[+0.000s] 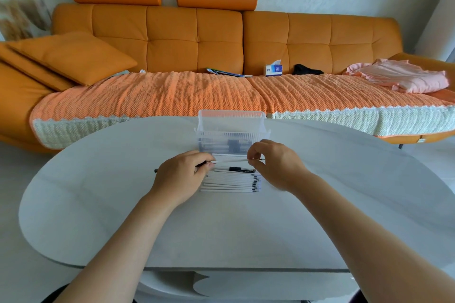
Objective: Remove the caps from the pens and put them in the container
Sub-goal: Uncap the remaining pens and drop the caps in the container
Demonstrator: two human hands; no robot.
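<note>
Fingertips (254, 154) of the right hand (275, 165) pinch one end of a slim white pen (231, 160), while the curled fingers (199, 158) of the left hand (181, 176) grip its other end. The pen is held level between the two hands, just above the table (110, 204). A short dark tip pokes out past the far side of the left hand, and whether it belongs to the same pen cannot be told. Directly under the hands lies a row of pens (230, 183) – white barrels side by side on the tabletop, dark ends to the right, one with a black grip on top at the far edge. Just beyond them stands the clear ribbed container (231, 113), upright near the table's far edge, with dark shapes showing through its front wall. Both bare forearms reach in from the lower corners of the frame. Behind the white oval table runs an orange sofa (172, 32) covered by a knitted orange throw (152, 98), with a cushion (73, 56) at the left – and a tissue box (273, 70) and a crumpled pink cloth (403, 77) further right.
</note>
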